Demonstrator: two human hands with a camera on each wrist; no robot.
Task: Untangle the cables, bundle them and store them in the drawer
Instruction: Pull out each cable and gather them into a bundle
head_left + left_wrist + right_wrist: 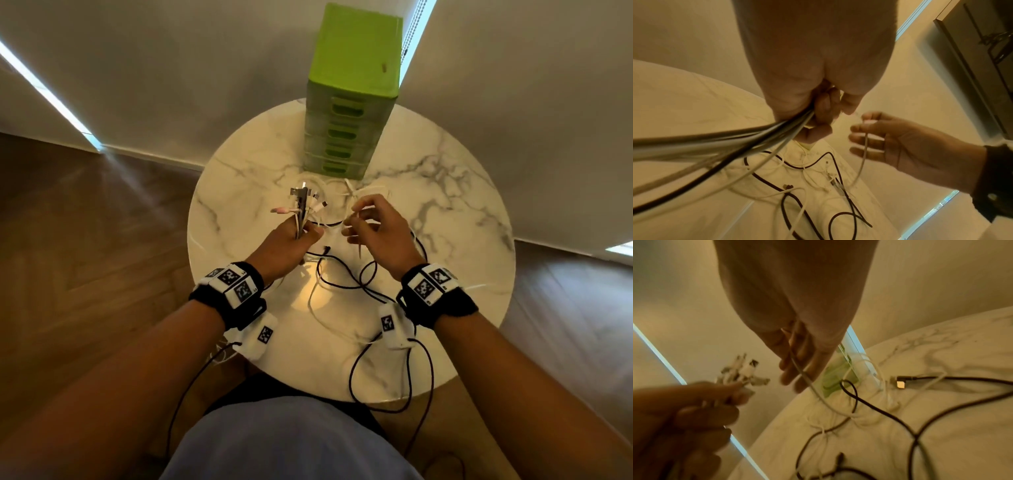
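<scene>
Hands above a round desk, sorting cables in front of a green drawer unit.

The marble desk (445, 192) carries the drawer unit (352, 113) at its far edge, all drawers closed. Loose black and white cables (346, 284) lie tangled on the desk on the near side of the unit, some trailing over the near edge. Above them, left of the unit's front, the left hand (291, 245) is clenched round a bunch of cables, their plugs (303, 202) sticking up. Just beside it, not touching, the right hand (380, 233) pinches one white cable (864, 151) between thumb and fingertips, the other fingers loosely spread.
</scene>
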